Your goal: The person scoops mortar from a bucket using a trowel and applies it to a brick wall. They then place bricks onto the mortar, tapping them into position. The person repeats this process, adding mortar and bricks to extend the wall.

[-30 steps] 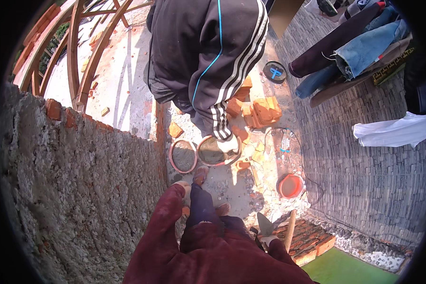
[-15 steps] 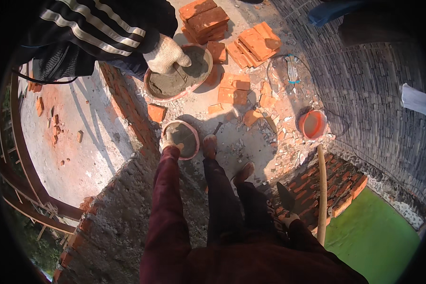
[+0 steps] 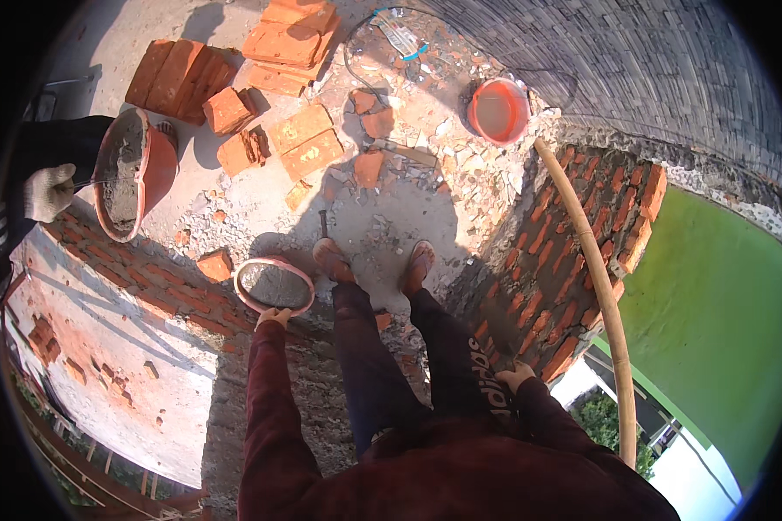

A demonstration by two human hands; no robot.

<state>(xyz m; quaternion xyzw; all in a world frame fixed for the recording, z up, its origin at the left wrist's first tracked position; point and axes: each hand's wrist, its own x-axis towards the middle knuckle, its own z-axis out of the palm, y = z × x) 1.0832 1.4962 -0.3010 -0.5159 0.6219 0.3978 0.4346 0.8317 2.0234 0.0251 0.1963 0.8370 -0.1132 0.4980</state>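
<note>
My left hand (image 3: 275,317) is closed on the near rim of a small reddish bucket (image 3: 307,306) holding grey mortar (image 3: 274,285). The bucket is beside my left foot, tilted slightly. Down at my right side, my right hand (image 3: 517,376) is closed round a trowel (image 3: 500,356); its dark blade barely stands out against the brickwork. At the far left, another person's gloved hand (image 3: 50,191) is by a larger mortar tub (image 3: 111,217), with a thin rod reaching from the glove into the tub.
Brick stacks (image 3: 182,82) and loose bricks (image 3: 308,143) lie ahead on the rubble-strewn floor. An orange bucket (image 3: 519,113) stands at the right, near a curved wooden pole (image 3: 586,252). Low brick walls (image 3: 552,260) run on both sides; a green surface (image 3: 704,321) lies beyond the right one.
My view has swung right. My left hand is now on the small bucket's near rim instead of its left side. The other person's gloved hand has come out of the large tub's mortar.
</note>
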